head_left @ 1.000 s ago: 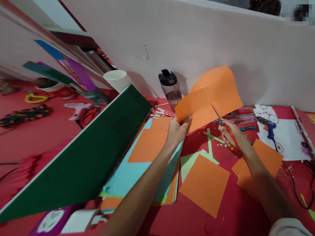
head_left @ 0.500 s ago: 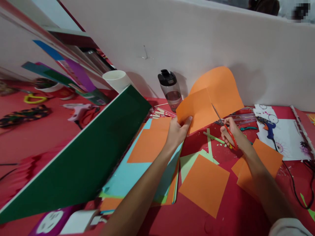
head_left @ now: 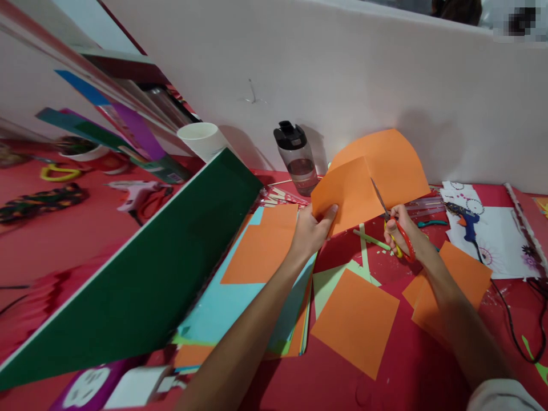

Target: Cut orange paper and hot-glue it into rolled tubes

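Observation:
A large sheet of orange paper (head_left: 342,194) is pinched at its lower left by my left hand (head_left: 314,228), thumb on top. My right hand (head_left: 402,228) grips scissors (head_left: 399,240) with red and yellow handles, their blades in a cut that runs up into the sheet. The part beyond the cut bends up near the white wall. Below my hands, an orange square (head_left: 357,319) lies over pale green paper (head_left: 327,285). More orange pieces (head_left: 454,279) lie under my right forearm.
A stack of coloured paper (head_left: 226,308) lies beside a leaning green board (head_left: 149,262). A water bottle (head_left: 299,162) and a white cup (head_left: 201,137) stand near the wall. On the right is a blue glue gun (head_left: 471,225) with a black cord; a pink glue gun (head_left: 136,193) lies left.
The orange sheet has shifted slightly right and its far part has sunk lower. My left hand moved a little right with it. The scissor handles are spread slightly wider.

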Available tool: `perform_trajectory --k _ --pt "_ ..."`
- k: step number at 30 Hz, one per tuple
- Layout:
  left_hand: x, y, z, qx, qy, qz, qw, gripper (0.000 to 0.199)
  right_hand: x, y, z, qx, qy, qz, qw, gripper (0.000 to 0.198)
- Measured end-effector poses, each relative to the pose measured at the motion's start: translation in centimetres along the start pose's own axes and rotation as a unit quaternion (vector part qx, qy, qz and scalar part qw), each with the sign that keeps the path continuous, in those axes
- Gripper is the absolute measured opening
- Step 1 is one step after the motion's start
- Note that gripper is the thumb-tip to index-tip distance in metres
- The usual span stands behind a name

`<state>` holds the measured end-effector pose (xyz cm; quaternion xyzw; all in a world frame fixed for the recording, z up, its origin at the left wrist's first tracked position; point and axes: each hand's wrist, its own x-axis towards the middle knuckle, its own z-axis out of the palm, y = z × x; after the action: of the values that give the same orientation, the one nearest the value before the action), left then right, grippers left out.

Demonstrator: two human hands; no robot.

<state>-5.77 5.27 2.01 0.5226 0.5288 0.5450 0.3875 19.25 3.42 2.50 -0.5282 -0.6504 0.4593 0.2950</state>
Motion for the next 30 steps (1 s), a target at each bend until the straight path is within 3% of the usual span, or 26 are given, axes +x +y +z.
perform_trajectory --k 30 --pt "-0.1 -0.1 0.1 0.000 0.008 -0.016 1.000 0.037 -0.2 -1.0 0.4 0.025 0.019 -0.002 1.000 0.047"
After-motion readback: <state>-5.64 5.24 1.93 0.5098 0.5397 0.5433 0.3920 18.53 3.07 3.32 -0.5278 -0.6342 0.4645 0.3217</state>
